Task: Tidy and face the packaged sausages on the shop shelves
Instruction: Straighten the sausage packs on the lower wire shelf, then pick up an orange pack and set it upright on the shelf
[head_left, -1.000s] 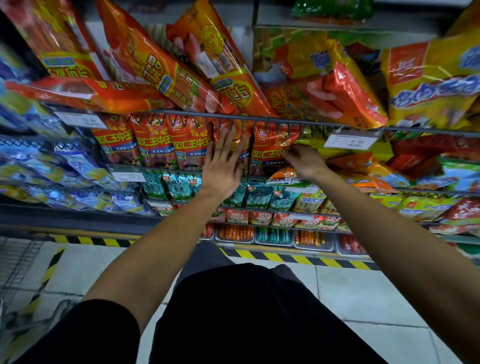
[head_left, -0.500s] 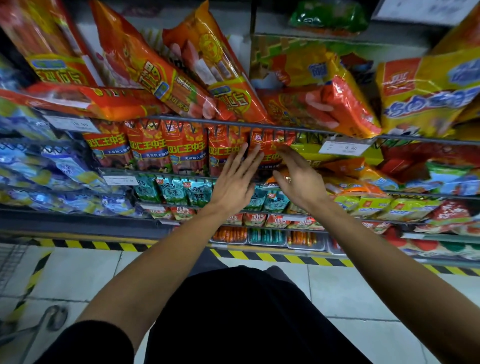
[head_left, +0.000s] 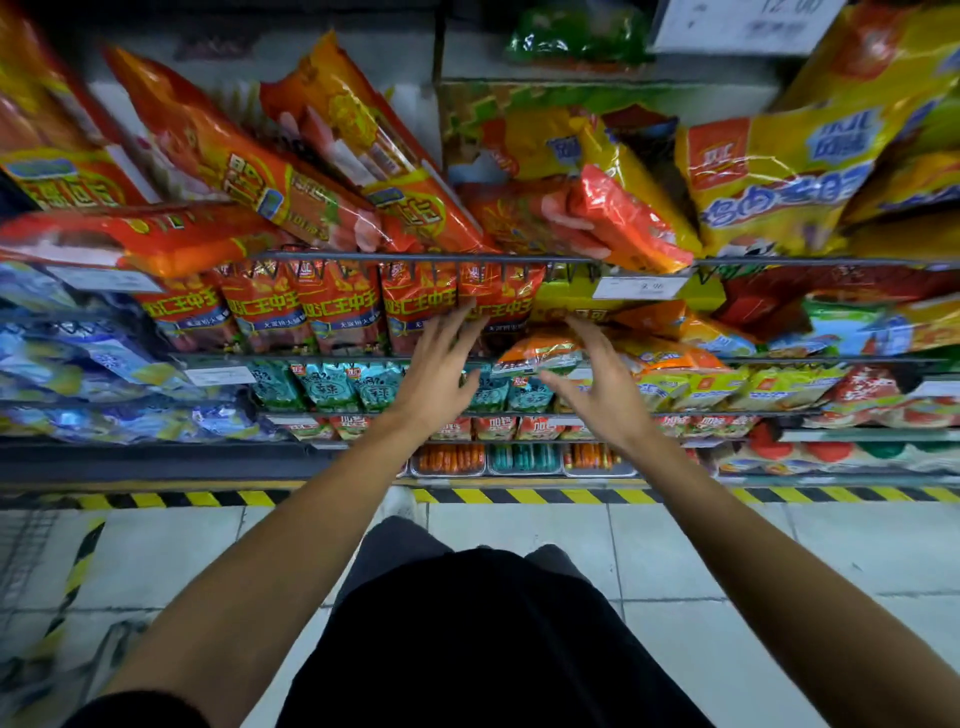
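Observation:
A row of red sausage packs (head_left: 343, 312) stands upright behind the wire rail (head_left: 415, 258) of the second shelf. My left hand (head_left: 441, 371) is spread in front of the rightmost red pack (head_left: 501, 299), fingertips at its lower edge, holding nothing. My right hand (head_left: 597, 387) hovers with fingers apart just below and right of a small orange pack (head_left: 540, 351) that lies tilted on the shelf edge. Large orange sausage bags (head_left: 249, 176) lean in a loose heap on the shelf above.
Yellow bags (head_left: 769, 176) fill the upper right. Teal packs (head_left: 332, 387) and green-yellow packs (head_left: 701, 387) line the lower shelf, with small trays (head_left: 449, 457) beneath. A price tag (head_left: 641, 287) hangs on the rail. Black-yellow hazard tape (head_left: 519, 496) edges the tiled floor.
Both hands have drawn back from the red packs and shifted right. My right hand has left the pack it touched and now hovers with fingers spread.

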